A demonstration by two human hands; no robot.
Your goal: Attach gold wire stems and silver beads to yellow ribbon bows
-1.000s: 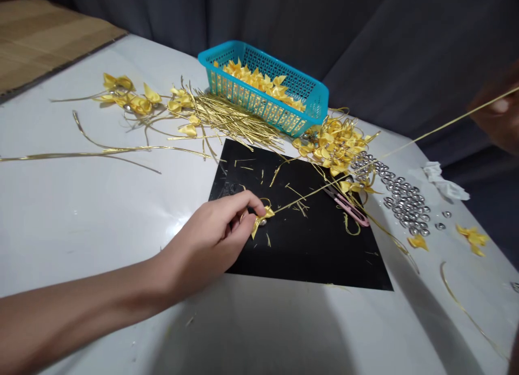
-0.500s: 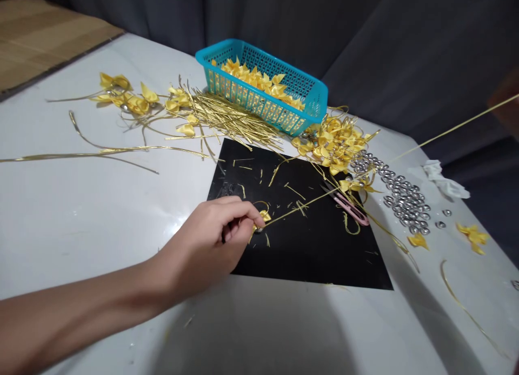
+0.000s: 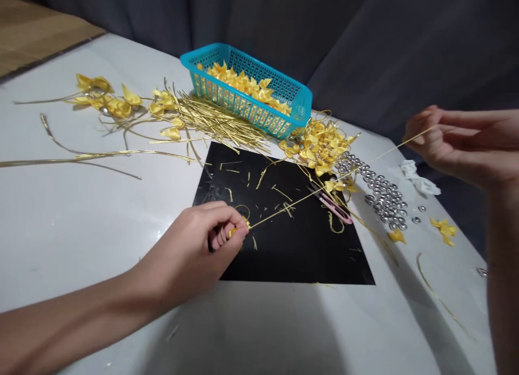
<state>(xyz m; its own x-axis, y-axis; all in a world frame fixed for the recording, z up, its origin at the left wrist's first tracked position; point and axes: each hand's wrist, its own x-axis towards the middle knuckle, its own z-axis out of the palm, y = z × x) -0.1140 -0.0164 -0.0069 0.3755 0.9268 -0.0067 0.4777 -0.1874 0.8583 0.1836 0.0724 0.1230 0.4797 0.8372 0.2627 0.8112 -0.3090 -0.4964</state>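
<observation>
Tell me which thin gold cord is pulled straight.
The thin gold cord running from the left hand to the right hand above the black rectangular mat; gold cords heaped beside the turquoise plastic basket lie unheld.

The dark gray curtain (image 3: 251,18) across the top is dim, while the white table (image 3: 81,213) is brighter. A shiny white spot glows left of the middle — near the left hand (image 3: 206,234). Soft gray shadows lie at bottom middle and lower right. The right hand (image 3: 454,140) looks a bit fuzzy — and both arms look stretched toward the sides.
</observation>
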